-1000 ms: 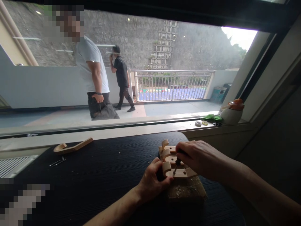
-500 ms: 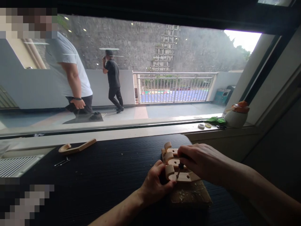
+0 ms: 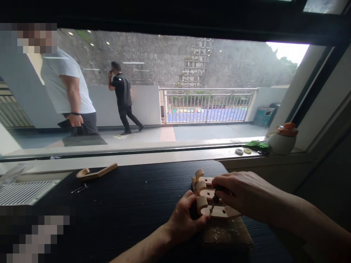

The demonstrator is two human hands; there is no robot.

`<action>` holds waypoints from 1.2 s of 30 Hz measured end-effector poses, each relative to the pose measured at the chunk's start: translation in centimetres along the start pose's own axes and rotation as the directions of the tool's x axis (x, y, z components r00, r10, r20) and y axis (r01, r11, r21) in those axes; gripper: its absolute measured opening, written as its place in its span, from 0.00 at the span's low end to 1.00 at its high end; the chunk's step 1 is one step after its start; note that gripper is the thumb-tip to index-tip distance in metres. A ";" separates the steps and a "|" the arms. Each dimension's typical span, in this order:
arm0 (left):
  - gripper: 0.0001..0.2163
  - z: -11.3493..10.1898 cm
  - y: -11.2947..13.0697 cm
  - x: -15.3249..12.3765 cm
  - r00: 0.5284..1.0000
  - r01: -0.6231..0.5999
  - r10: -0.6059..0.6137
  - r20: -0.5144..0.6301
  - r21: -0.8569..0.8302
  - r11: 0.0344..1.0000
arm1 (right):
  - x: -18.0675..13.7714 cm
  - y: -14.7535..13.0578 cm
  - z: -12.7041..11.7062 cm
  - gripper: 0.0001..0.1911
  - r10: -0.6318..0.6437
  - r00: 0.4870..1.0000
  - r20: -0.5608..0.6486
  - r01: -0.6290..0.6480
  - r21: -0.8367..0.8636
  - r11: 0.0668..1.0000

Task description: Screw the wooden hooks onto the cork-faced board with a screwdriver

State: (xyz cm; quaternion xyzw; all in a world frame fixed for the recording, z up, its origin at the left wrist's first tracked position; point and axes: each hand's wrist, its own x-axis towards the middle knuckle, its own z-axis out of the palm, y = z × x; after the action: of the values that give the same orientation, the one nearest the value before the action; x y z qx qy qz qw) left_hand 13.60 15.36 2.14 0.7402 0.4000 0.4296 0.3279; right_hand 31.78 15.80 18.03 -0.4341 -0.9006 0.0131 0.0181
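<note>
A screwdriver (image 3: 213, 204) with a dark handle is gripped in my right hand (image 3: 242, 191). Its tip stands at a hole near the curled end of the nearest pale wooden hook (image 3: 218, 212). My left hand (image 3: 182, 219) pinches that hook by its curled end, thumb along the front edge. Behind it, two similar wooden hooks (image 3: 203, 193) lie side by side, each showing a dark hole. All three rest on a brown block (image 3: 229, 233) with a shiny wrapping. My right hand partly covers the hooks' far ends and the screwdriver handle.
On the black table (image 3: 123, 212), a loose wooden hook (image 3: 97, 172) and small screws (image 3: 80, 189) lie at the left. The sill holds a tape roll (image 3: 239, 151), a green cloth (image 3: 256, 145) and a white bottle (image 3: 282, 141) with an orange top. Two people walk outside the window.
The whole view has shifted, so the table things sit slightly lower and further right. Outside, both people have moved left. My hands keep their hold, with the screwdriver tip at the same hook.
</note>
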 end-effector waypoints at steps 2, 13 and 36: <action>0.07 0.0 -0.1 0.0 1.000 0.003 -0.003 -0.005 0.013 1.000 | 0.1 0.1 0.4 0.09 -0.024 1.000 -0.019 0.024 0.025 0.999; 0.07 0.2 -0.2 0.1 1.000 0.007 -0.007 -0.012 0.023 1.000 | 0.3 0.0 1.2 0.13 0.085 0.995 -0.049 -0.088 -0.062 0.994; 0.07 0.2 -0.1 0.1 1.000 0.012 -0.012 -0.004 0.038 0.999 | 0.0 -0.7 0.9 0.10 0.008 0.998 -0.070 -0.013 -0.073 0.997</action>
State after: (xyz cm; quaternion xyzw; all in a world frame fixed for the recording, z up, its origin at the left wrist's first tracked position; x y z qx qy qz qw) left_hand 13.77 15.43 1.99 0.7430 0.4131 0.4216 0.3155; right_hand 31.23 15.37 17.11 -0.4394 -0.8970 -0.0349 0.0335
